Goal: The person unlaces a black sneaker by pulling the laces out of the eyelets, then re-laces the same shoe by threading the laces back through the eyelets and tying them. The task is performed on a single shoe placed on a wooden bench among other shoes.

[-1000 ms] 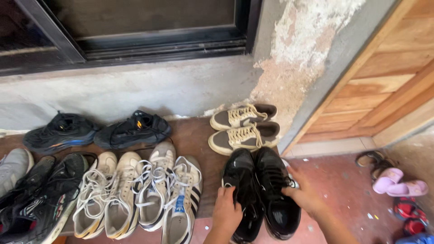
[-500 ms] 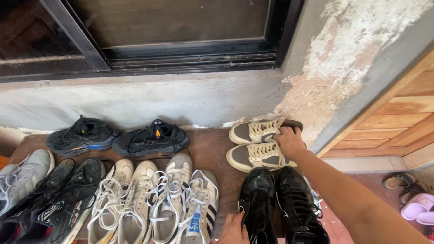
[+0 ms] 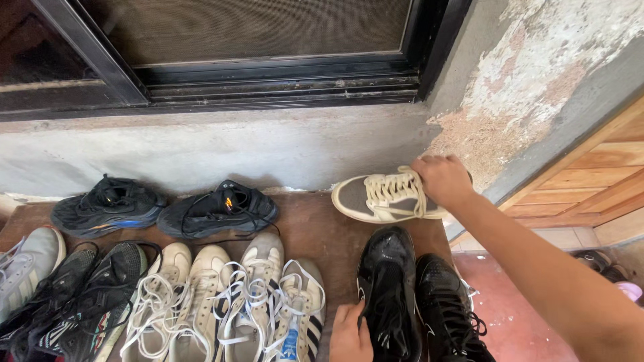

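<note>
Up against the far wall, the right hand (image 3: pixel 441 179) is closed over the laces and tongue of a cream-and-grey low sneaker with pale laces (image 3: pixel 382 198), gripping it from above; the shoe's toe points left, and whether its sole rests on the brown wooden platform (image 3: pixel 315 224) or sits just above it cannot be told. Nearer, at the bottom edge, the left hand (image 3: pixel 350 333) has its fingers curled around the inner rim of a glossy black lace-up shoe (image 3: pixel 389 295), whose matching black partner (image 3: pixel 449 312) lies touching it on the right. To the left of these sits a row of white sneakers with loose laces (image 3: pixel 221 302), side by side. Farther back on the left, two dark mesh trainers (image 3: pixel 168 209) lie against the grey concrete wall (image 3: pixel 221 144).
</note>
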